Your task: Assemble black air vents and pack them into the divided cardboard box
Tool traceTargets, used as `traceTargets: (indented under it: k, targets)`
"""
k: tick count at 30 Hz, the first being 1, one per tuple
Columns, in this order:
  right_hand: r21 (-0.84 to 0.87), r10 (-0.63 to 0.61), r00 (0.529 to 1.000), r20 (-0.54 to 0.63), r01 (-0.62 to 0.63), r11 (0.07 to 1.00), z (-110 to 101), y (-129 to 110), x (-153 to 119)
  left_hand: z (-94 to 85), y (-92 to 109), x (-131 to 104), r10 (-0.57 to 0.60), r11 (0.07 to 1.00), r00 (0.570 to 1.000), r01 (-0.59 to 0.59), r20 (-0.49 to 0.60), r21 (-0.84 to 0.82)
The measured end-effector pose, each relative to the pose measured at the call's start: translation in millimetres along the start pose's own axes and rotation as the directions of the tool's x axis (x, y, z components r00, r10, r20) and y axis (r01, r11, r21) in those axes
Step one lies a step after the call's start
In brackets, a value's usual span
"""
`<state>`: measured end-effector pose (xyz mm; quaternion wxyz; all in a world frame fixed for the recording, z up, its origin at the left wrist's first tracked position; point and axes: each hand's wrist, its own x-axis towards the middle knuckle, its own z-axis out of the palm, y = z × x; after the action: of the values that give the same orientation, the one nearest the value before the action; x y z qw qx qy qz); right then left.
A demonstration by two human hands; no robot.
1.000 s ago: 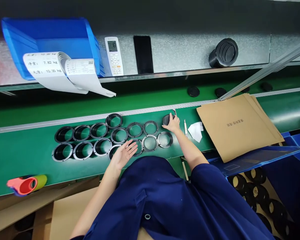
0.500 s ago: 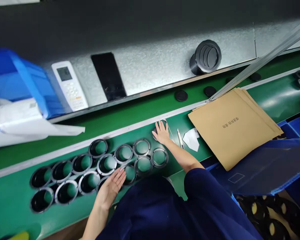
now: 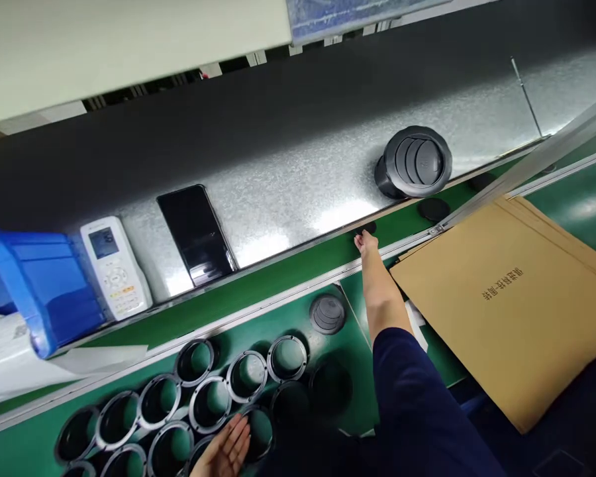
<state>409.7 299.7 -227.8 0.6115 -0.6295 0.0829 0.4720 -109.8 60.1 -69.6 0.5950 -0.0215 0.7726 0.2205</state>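
Note:
My right hand (image 3: 366,241) reaches far forward over the green strip under the shelf, its fingers closed on a black disc (image 3: 367,228) at the shelf's edge. Near the bottom, my left hand (image 3: 228,445) lies palm up with fingers stretched out beside the black rings (image 3: 210,404), holding nothing. The rings stand in rows on the green work surface (image 3: 258,328). Behind them, a round slatted black vent (image 3: 327,314) lies face up. Another black disc (image 3: 434,210) is on the strip to the right of my right hand.
On the metal shelf (image 3: 288,185) are a white remote control (image 3: 116,268), a black phone (image 3: 197,233), a blue bin (image 3: 54,285) and a black vent assembly (image 3: 416,162). Brown paper envelopes (image 3: 501,298) lie at the right under a slanting grey bar (image 3: 541,154).
My right hand has left the round vent and moved forward to the disc under the shelf edge. My left hand stays by the rings. The view has shifted, showing more of the shelf.

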Motion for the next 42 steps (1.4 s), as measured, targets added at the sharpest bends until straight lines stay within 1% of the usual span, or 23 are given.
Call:
traceTargets:
  k: [2,4,6,7,8,10,11,12,14,16,17,18,19,21,22,24,26,28,31,34,36,40,42]
  targets:
    - [0.067,0.109,0.99,0.092,-0.115,0.991,20,18,-27,18.6,5,-7,0.024,0.999,0.999,-0.024,0.033,0.02]
    - [0.084,0.207,0.954,0.215,-0.23,0.97,37,46,-74,41.4,13,-18,0.074,0.997,0.993,-0.075,0.088,0.018]
    - [0.061,0.308,0.871,0.383,-0.357,0.932,46,82,-140,62.8,22,-31,0.166,0.986,0.966,-0.16,0.199,-0.045]
    - [0.034,0.357,0.799,0.484,-0.425,0.905,47,100,-177,71.0,27,-37,0.244,0.969,0.934,-0.223,0.261,-0.107]
    - [-0.003,0.396,0.705,0.588,-0.488,0.873,45,117,-216,76.6,32,-42,0.336,0.94,0.875,-0.288,0.349,-0.182]
    - [-0.094,0.427,0.479,0.767,-0.574,0.813,35,145,-291,78.6,40,-50,0.503,0.861,0.737,-0.379,0.452,-0.34]
    - [-0.143,0.423,0.371,0.827,-0.588,0.796,28,155,-325,74.9,42,-54,0.539,0.837,0.699,-0.383,0.47,-0.392]
    - [-0.195,0.416,0.279,0.865,-0.577,0.793,20,161,-354,68.8,44,-57,0.545,0.83,0.69,-0.363,0.475,-0.424]
    - [-0.341,0.425,0.078,0.902,-0.475,0.811,6,162,-401,52.1,43,-67,0.523,0.834,0.689,-0.292,0.502,-0.469]
    - [-0.471,0.456,-0.122,0.882,-0.205,0.858,-5,149,-431,33.9,38,-81,0.541,0.814,0.652,-0.247,0.531,-0.526]
    - [-0.459,0.449,-0.165,0.878,-0.026,0.888,-8,139,-441,25.4,34,-88,0.574,0.789,0.621,-0.245,0.533,-0.564]
    - [-0.377,0.4,-0.15,0.904,0.159,0.912,-10,128,-447,17.7,30,-96,0.606,0.762,0.598,-0.246,0.525,-0.599]
    - [-0.245,0.291,-0.089,0.953,0.343,0.907,-11,117,-451,10.7,25,-103,0.622,0.746,0.586,-0.24,0.519,-0.621]
    - [0.009,-0.06,0.051,0.997,0.687,0.726,-8,102,-452,-0.6,16,-114,0.607,0.749,0.588,-0.197,0.535,-0.633]
    - [0.069,-0.21,0.067,0.975,0.812,0.579,-5,99,-451,-4.9,11,-118,0.592,0.756,0.588,-0.169,0.551,-0.632]
    - [0.102,-0.315,0.01,0.949,0.935,0.338,0,101,-448,-11.2,1,-124,0.571,0.769,0.571,-0.12,0.59,-0.628]
    - [0.117,-0.267,-0.046,0.963,0.96,0.254,2,109,-447,-15.3,-7,-128,0.565,0.773,0.552,-0.094,0.613,-0.628]
    - [0.117,-0.222,-0.056,0.973,0.954,0.275,1,117,-449,-18.4,-14,-131,0.553,0.781,0.541,-0.073,0.633,-0.62]
    - [0.081,-0.211,0.006,0.977,0.913,0.4,-4,117,-458,-22.4,-19,-134,0.534,0.792,0.524,-0.033,0.664,-0.61]
    - [0.013,-0.217,0.132,0.967,0.827,0.562,-10,111,-467,-25.5,-22,-137,0.51,0.803,0.515,0.001,0.688,-0.596]
    - [-0.022,-0.201,0.188,0.961,0.781,0.624,-14,109,-468,-26.7,-24,-138,0.501,0.806,0.518,0.012,0.693,-0.592]
    - [-0.031,-0.197,0.207,0.958,0.761,0.648,-18,118,-463,-27.2,-28,-137,0.506,0.796,0.526,0.022,0.683,-0.605]
    - [-0.002,-0.231,0.17,0.958,0.81,0.587,-20,128,-461,-27.4,-28,-134,0.501,0.795,0.539,0.024,0.678,-0.606]
